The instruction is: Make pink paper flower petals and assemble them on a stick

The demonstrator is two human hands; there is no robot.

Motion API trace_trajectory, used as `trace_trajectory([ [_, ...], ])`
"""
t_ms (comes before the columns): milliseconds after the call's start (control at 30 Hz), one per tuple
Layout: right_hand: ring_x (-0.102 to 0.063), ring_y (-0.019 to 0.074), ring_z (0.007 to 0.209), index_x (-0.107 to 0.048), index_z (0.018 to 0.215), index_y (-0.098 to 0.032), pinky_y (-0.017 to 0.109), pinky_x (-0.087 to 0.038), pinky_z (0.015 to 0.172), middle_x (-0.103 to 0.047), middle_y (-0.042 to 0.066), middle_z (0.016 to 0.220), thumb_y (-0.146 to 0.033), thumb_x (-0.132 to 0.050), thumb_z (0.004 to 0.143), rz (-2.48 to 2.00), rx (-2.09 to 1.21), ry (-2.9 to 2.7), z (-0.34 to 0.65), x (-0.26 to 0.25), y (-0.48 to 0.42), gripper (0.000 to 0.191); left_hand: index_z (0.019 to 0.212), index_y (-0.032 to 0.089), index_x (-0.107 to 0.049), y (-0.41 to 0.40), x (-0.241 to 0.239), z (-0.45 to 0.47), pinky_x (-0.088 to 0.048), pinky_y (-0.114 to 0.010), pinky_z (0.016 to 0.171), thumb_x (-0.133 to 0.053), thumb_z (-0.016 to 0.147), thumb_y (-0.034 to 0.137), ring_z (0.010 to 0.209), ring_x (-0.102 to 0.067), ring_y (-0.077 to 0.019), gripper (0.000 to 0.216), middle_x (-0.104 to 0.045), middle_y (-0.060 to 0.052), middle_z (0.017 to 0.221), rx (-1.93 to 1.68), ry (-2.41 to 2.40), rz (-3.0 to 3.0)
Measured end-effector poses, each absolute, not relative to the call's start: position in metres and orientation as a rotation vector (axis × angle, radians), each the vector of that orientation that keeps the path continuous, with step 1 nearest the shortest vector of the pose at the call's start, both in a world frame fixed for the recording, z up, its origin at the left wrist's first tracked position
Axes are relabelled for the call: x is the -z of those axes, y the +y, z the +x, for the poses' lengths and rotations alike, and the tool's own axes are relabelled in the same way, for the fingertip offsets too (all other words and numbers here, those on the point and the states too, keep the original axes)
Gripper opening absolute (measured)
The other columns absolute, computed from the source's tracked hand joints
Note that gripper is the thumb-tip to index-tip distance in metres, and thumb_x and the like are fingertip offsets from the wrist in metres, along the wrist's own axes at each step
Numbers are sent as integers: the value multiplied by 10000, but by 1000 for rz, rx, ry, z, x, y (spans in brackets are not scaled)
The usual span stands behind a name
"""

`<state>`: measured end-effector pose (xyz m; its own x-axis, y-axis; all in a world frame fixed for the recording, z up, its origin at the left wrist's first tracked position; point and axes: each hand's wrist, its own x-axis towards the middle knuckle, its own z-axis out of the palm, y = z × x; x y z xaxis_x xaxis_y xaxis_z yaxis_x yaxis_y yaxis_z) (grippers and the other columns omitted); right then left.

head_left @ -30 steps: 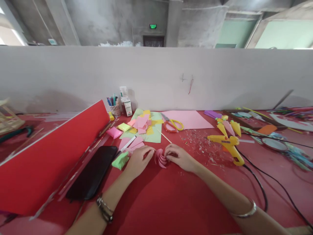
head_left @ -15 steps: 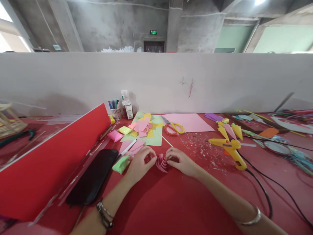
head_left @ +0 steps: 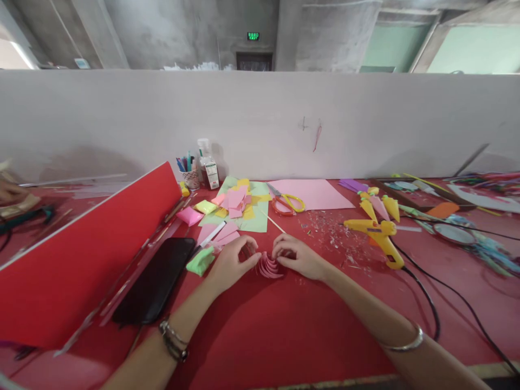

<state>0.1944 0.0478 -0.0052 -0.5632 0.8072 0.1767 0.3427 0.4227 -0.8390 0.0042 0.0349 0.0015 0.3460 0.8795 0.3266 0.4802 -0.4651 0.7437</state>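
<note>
A pink folded paper fan piece (head_left: 268,266) lies on the red table (head_left: 284,336) between my two hands. My left hand (head_left: 231,262) pinches its left side with curled fingers. My right hand (head_left: 296,255) grips its right side, fingers bent over the folds. Both wrists wear bracelets. A thin wooden stick (head_left: 273,222) lies just beyond the fan.
A black phone (head_left: 154,287) and a green lump (head_left: 200,261) lie left of my hands, beside a long red sheet (head_left: 81,260). Paper scraps (head_left: 238,205), scissors (head_left: 286,203), pink paper (head_left: 311,194) and a pen cup (head_left: 189,174) sit behind. A yellow glue gun (head_left: 379,235) with a black cable lies right.
The fan has been worked between my fingers and now lies flatter, its folds spread wider. Both hands stay at its sides. The view shifted slightly.
</note>
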Motion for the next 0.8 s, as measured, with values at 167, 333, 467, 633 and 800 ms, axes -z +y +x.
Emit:
trace_trajectory([
  [167,-494,82,661,-530,716,-172,239,-431,639,-409,5,827,-197,-533,717,-964,-1072,-2067,193,3,46,26,702,180,-519,35,-1,2,-421,-224,605,-469,736,243,627,-523,-111,88,-582,18,668,-905,1084,2110],
  [333,-428,66,607,-557,708,-167,218,-398,585,-410,4,817,-210,-551,711,-993,-1016,-2122,193,1,46,43,783,169,-526,36,-1,2,-418,-238,601,-435,762,256,648,-531,-123,128,-599,-8,733,-954,1201,2116],
  [467,-425,77,631,-572,698,-169,219,-380,586,-412,8,824,-199,-539,722,-977,-993,-2163,194,2,47,51,763,167,-548,37,-1,3,-410,-237,616,-446,772,257,672,-533,-123,136,-606,-18,769,-934,1171,2195],
  [633,-438,94,690,-568,713,-164,228,-374,617,-416,18,834,-173,-519,732,-932,-989,-2196,195,3,48,53,734,165,-559,36,0,3,-400,-220,609,-467,771,238,658,-535,-113,123,-612,-4,723,-942,1108,2189],
  [800,-442,85,691,-565,721,-159,219,-386,619,-406,17,845,-142,-498,732,-929,-989,-2201,195,3,48,70,702,162,-567,35,0,2,-386,-213,596,-477,775,233,649,-529,-111,136,-605,4,691,-957,1049,2221],
])
